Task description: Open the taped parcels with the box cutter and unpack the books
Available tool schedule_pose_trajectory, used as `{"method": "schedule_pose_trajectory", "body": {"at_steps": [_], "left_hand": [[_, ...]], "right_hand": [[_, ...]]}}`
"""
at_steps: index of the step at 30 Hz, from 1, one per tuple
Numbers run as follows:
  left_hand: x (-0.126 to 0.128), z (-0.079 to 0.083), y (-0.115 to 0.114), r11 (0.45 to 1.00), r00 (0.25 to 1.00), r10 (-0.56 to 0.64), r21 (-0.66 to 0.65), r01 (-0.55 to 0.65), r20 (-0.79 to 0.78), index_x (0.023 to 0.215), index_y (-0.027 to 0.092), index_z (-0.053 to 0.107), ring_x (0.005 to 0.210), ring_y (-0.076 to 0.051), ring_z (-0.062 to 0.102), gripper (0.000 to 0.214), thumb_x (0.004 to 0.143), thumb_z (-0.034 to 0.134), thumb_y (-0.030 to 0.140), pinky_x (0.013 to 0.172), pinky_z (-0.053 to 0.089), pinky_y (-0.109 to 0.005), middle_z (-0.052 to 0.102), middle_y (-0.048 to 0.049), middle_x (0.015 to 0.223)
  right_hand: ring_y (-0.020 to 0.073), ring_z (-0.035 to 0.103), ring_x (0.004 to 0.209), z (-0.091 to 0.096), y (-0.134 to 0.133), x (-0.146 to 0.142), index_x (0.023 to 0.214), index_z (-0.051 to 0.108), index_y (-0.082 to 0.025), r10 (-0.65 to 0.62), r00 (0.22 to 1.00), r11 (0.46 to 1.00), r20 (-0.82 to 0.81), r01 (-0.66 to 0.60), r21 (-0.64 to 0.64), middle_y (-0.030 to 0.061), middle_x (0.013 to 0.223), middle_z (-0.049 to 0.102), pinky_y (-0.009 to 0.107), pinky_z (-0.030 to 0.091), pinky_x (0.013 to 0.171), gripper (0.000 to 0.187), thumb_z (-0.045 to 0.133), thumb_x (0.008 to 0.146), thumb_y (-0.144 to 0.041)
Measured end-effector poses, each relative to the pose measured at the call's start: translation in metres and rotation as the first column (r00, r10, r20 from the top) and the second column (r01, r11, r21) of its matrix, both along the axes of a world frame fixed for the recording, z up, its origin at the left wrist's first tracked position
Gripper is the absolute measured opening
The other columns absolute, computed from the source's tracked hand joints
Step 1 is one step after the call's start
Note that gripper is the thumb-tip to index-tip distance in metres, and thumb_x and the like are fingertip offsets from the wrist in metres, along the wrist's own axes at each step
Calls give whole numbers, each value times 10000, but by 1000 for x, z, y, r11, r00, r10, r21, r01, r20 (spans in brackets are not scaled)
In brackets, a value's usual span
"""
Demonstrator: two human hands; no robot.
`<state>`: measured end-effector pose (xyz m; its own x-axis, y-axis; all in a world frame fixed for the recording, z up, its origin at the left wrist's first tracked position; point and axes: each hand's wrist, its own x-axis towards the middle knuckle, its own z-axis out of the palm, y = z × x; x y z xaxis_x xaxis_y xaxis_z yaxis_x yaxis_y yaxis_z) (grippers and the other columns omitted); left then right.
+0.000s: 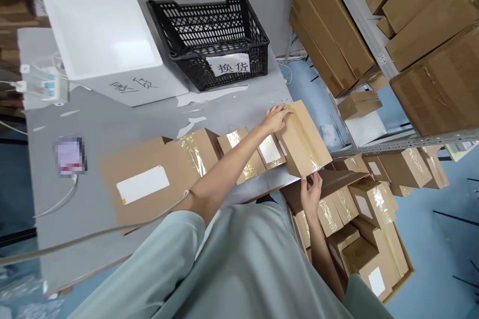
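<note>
A taped brown cardboard box (301, 137) sits at the right edge of the grey table (112, 124), last in a row of similar boxes. My left hand (277, 117) rests on its far top corner, fingers curled over the edge. My right hand (311, 192) grips its near lower corner from below, thumb and fingers pinched on the cardboard. Beside it lie two smaller taped boxes (270, 152) with white labels, and a large box (149, 182) with a white label lies further left.
A black plastic crate (215, 42) and a white foam bin (101, 35) stand at the back of the table. An open carton (359, 224) full of small boxes sits on the blue floor at right. Metal shelving (411, 50) holds large cartons. A cable crosses the table's near edge.
</note>
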<state>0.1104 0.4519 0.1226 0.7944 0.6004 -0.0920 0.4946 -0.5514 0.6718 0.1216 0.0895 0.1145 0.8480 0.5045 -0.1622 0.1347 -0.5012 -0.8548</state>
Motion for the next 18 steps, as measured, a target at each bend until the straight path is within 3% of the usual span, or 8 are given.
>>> {"method": "schedule_pose_trajectory", "body": {"at_steps": [3, 5, 7, 9, 11, 12, 14, 18], "left_hand": [[-18, 1, -19, 1000, 1000, 9, 11, -9, 13, 1639, 233, 689, 1806, -413, 313, 638, 1013, 601, 142, 1454, 195, -729, 341, -178, 1936], [-45, 3, -36, 998, 996, 58, 21, -59, 65, 1656, 225, 663, 1825, -403, 265, 581, 1082, 574, 210, 1467, 171, -713, 302, -173, 1952], [-88, 3, -57, 985, 974, 164, 31, -170, 157, 1675, 244, 635, 1827, -375, 271, 538, 1154, 514, 302, 1473, 196, -688, 330, -157, 1946], [-147, 0, -80, 935, 908, 338, 20, -353, 247, 1630, 281, 665, 1805, -356, 330, 494, 1183, 500, 409, 1475, 238, -658, 436, -136, 1897], [-216, -8, -105, 815, 777, 549, 7, -579, 308, 1572, 297, 698, 1777, -354, 387, 476, 1168, 543, 495, 1480, 263, -631, 527, -133, 1833], [-252, -12, -119, 727, 690, 652, -1, -687, 314, 1567, 295, 696, 1769, -357, 400, 491, 1149, 580, 523, 1480, 273, -621, 543, -140, 1816], [-322, -23, -147, 499, 474, 831, -14, -867, 291, 1546, 279, 695, 1763, -369, 405, 530, 1093, 664, 553, 1493, 248, -608, 546, -164, 1801], [-435, -42, -203, 116, 112, 976, -12, -993, 185, 1574, 183, 636, 1801, -409, 310, 712, 1006, 738, 600, 1506, 174, -628, 478, -242, 1825]], "right_hand": [[371, 812, 1192, 20, -8, 9, 1452, 726, -115, 59, 990, 992, 132, -44, -115, 299, 1471, 700, 518, 712, 978, 875, 531, 1066, -875], [338, 819, 1035, 38, -6, 13, 1277, 782, -146, 90, 970, 988, 227, -60, -139, 246, 1262, 786, 494, 709, 911, 738, 529, 1104, -818], [314, 811, 1013, 47, 7, 12, 1195, 802, -182, 186, 951, 981, 248, -169, -91, 199, 1169, 809, 482, 707, 935, 613, 531, 1148, -730], [313, 809, 1108, 41, 28, 4, 1237, 807, -196, 336, 923, 941, 187, -337, -29, 188, 1226, 814, 491, 704, 1011, 563, 541, 1159, -686], [333, 792, 1227, 21, 53, -8, 1376, 773, -174, 456, 885, 890, 90, -456, -24, 220, 1373, 782, 516, 699, 1062, 623, 565, 1133, -709], [346, 783, 1255, 7, 64, -14, 1445, 739, -150, 487, 872, 873, 50, -484, -55, 247, 1445, 748, 532, 697, 1067, 689, 575, 1113, -731], [357, 778, 1255, -20, 82, -27, 1536, 674, -107, 509, 861, 853, 12, -502, -140, 295, 1552, 675, 549, 687, 1072, 786, 585, 1083, -743], [334, 776, 1205, -55, 97, -46, 1585, 631, -74, 559, 829, 808, 10, -542, -231, 303, 1565, 652, 504, 680, 1048, 805, 609, 1060, -684]]}}
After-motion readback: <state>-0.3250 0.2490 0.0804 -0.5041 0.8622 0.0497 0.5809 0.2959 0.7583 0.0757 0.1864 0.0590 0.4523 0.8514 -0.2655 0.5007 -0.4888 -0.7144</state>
